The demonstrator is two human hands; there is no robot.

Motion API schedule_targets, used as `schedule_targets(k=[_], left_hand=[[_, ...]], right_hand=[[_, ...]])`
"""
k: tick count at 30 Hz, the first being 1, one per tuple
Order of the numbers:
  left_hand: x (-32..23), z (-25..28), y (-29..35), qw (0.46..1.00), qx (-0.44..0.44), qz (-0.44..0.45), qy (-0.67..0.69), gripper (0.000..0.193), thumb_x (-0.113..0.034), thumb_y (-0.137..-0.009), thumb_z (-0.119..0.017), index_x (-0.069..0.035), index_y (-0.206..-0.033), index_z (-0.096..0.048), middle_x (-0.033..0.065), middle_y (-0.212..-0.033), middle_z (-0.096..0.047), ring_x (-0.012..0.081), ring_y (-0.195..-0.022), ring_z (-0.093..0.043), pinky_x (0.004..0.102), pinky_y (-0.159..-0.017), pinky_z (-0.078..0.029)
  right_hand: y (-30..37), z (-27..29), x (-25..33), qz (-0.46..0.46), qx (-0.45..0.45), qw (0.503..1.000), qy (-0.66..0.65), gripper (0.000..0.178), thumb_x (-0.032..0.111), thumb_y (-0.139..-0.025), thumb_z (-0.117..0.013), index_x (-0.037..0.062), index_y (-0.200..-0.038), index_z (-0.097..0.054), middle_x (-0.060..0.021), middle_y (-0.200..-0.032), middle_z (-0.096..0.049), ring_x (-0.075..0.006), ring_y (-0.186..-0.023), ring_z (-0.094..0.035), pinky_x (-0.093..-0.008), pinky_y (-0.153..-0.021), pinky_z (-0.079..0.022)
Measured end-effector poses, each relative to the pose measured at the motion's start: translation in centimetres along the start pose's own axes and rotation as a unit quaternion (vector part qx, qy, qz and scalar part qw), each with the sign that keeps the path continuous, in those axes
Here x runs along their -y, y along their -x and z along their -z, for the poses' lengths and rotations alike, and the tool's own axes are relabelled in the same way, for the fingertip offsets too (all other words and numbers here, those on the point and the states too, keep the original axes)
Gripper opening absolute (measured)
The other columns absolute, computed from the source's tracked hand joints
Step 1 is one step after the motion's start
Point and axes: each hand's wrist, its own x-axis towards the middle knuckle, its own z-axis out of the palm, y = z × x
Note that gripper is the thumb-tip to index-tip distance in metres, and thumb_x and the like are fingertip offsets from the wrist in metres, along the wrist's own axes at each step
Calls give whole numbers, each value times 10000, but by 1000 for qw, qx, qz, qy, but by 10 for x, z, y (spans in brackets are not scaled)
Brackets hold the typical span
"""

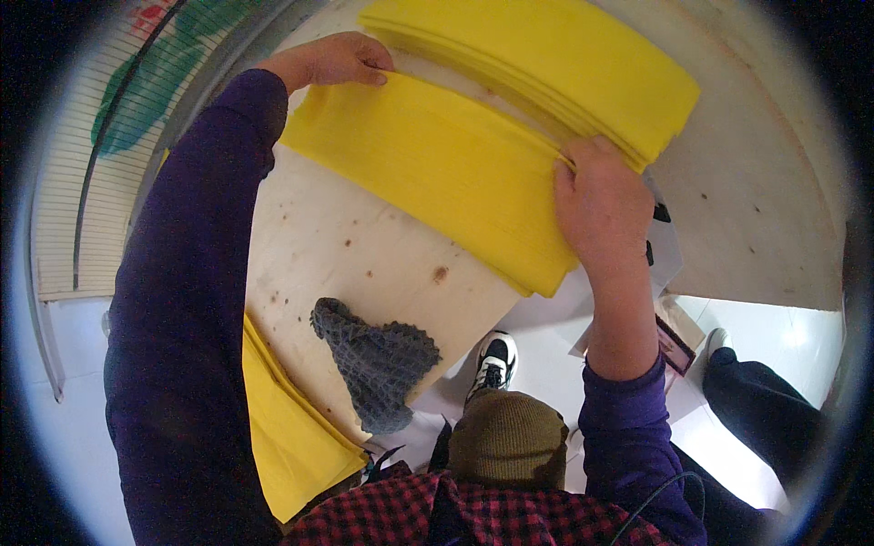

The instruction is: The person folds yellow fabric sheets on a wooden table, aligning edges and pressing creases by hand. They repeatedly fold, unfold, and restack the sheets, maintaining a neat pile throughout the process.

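Yellow cloth (437,168) is lying just beside the yellow stack (555,64); the left hand (346,60) is clamping its fingers on the cloth's edge near the stack's left end; the right hand (604,207), likewise near its right.

Brightly lit | glare on white floor (794,338) | corners black | fisheye bending at rim

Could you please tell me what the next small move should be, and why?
I'd probably use the right hand to even the right end of the near yellow stack: its layers look slightly staggered there, and that hand grips the far corner of this end while the left hand pinches the far edge.
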Motion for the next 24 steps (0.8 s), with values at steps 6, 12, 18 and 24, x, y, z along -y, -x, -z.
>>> schedule_targets(k=[6,12,18,24], left_hand=[[5,5,-7,996,20,-54,-65,173,-228,-871,-659,-73,-936,-618,-14,-839,-622,110,-832,-544,303,-773,-448],[0,6,-9,998,23,-21,-46,176,-237,-867,-663,-73,-876,-602,-31,-793,-592,89,-768,-513,289,-708,-433],[0,3,-12,998,6,-29,-59,182,-233,-865,-661,-74,-922,-596,-23,-794,-595,96,-754,-520,293,-699,-442],[8,-6,-10,999,-26,1,-45,189,-227,-873,-649,-59,-933,-586,-11,-800,-597,101,-779,-533,292,-714,-457]], right_hand=[[2,-1,-1,27,-24,999,-14,153,248,-874,-570,99,-891,-602,-104,-908,-603,-325,-780,-654,-455,-645,-534],[0,-2,-1,0,0,1000,-14,169,213,-849,-588,81,-945,-634,-110,-960,-631,-336,-822,-636,-422,-693,-507],[2,1,-1,0,-5,1000,-16,166,216,-849,-592,88,-946,-635,-113,-954,-640,-339,-824,-636,-424,-702,-502],[0,0,-2,-18,6,1000,-19,176,206,-849,-587,95,-978,-634,-116,-991,-647,-328,-866,-636,-418,-721,-500]])
